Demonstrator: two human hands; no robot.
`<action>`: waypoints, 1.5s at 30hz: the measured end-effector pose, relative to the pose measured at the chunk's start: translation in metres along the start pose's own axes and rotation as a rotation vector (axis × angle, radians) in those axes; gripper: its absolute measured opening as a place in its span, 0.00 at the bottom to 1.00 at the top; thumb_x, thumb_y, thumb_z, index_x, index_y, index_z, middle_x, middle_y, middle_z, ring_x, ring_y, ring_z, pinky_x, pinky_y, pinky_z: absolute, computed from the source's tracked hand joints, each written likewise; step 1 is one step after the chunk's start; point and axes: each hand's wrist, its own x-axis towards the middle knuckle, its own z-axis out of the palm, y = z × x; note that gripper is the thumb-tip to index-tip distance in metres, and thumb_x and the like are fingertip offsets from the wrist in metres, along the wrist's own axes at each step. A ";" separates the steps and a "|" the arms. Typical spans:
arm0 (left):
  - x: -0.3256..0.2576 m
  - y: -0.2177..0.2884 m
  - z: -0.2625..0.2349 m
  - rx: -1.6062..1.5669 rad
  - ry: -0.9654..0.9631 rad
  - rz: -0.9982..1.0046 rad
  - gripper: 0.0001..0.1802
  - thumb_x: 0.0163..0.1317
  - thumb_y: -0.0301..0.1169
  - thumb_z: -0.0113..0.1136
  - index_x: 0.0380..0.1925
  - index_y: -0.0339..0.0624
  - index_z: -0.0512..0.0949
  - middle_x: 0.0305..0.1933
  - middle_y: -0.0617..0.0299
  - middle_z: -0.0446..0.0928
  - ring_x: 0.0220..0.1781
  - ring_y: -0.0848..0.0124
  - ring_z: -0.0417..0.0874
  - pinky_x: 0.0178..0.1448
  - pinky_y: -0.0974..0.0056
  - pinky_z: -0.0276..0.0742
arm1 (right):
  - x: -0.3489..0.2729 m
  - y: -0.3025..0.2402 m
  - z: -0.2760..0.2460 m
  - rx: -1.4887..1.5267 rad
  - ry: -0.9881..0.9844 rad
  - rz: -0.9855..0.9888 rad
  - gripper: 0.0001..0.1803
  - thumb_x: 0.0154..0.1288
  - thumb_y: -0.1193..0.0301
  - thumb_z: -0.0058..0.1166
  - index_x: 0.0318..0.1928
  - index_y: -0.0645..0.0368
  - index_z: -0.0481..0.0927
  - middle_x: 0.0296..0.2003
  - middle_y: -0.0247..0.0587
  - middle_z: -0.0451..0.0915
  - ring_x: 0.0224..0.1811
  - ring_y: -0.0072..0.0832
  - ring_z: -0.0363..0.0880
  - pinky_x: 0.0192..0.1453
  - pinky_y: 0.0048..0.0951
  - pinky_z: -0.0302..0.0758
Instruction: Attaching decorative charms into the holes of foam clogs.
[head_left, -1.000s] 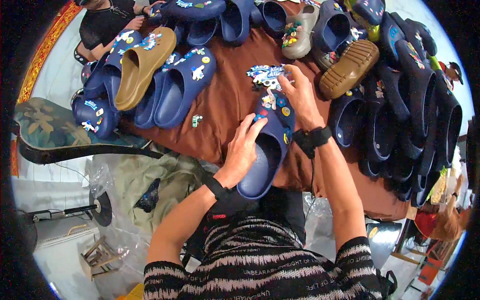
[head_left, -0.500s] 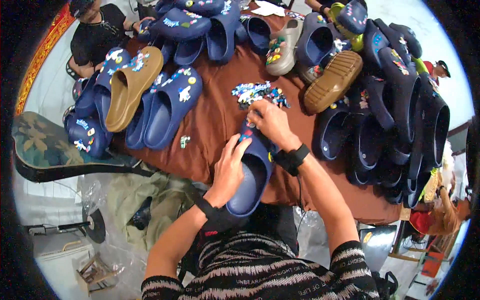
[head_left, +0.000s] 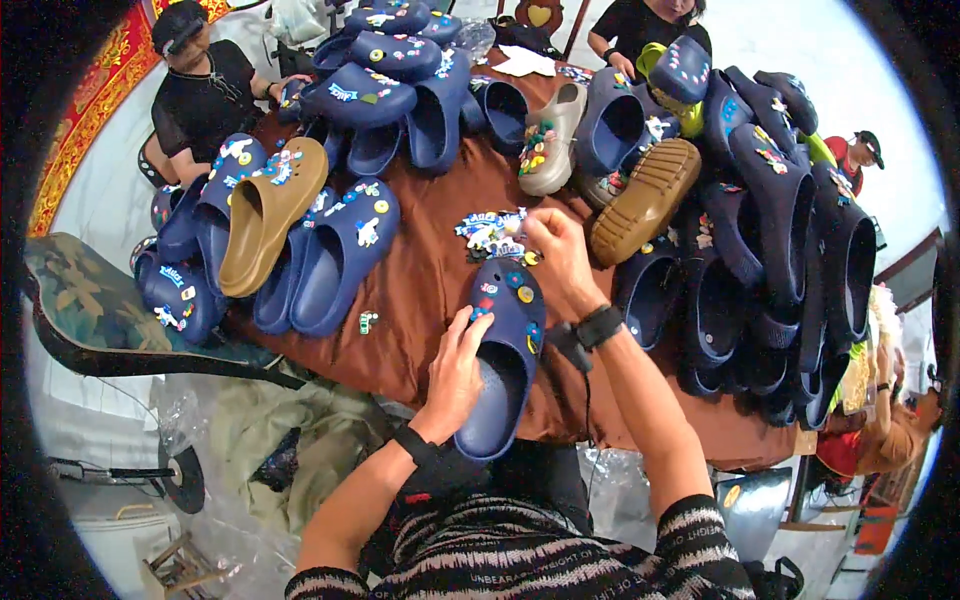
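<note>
Left hand: the left hand (head_left: 455, 378) lay on the near, left side of the navy clog (head_left: 503, 355), fingers spread and curled against its rim, steadying it.
Navy clog: it sat at the near edge of the brown tablecloth (head_left: 420, 290), just in front of the person, opening upward; its long axis ran near to far, heel toward the person, toe pointing away and slightly right.
Right hand: the right hand (head_left: 560, 262) rested at the clog's toe, fingers bent down and pinched together; what they gripped could not be told.
Charm pile: a small heap of colourful charms (head_left: 492, 232) lay just beyond the toe, beside the right hand.
Left row: navy clogs and one tan clog (head_left: 262, 212) lay farther left.
Right stack: dark clogs (head_left: 790, 250) were heaped at the right.
Far side: a person in black (head_left: 205, 85) sat across the table.
</note>
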 end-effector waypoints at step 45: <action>0.007 -0.001 -0.003 -0.080 -0.110 -0.275 0.31 0.62 0.16 0.46 0.68 0.35 0.66 0.68 0.44 0.71 0.71 0.48 0.70 0.76 0.53 0.61 | -0.061 0.017 0.005 -0.639 -0.071 -0.347 0.10 0.64 0.71 0.58 0.40 0.59 0.70 0.36 0.51 0.74 0.39 0.55 0.75 0.42 0.51 0.73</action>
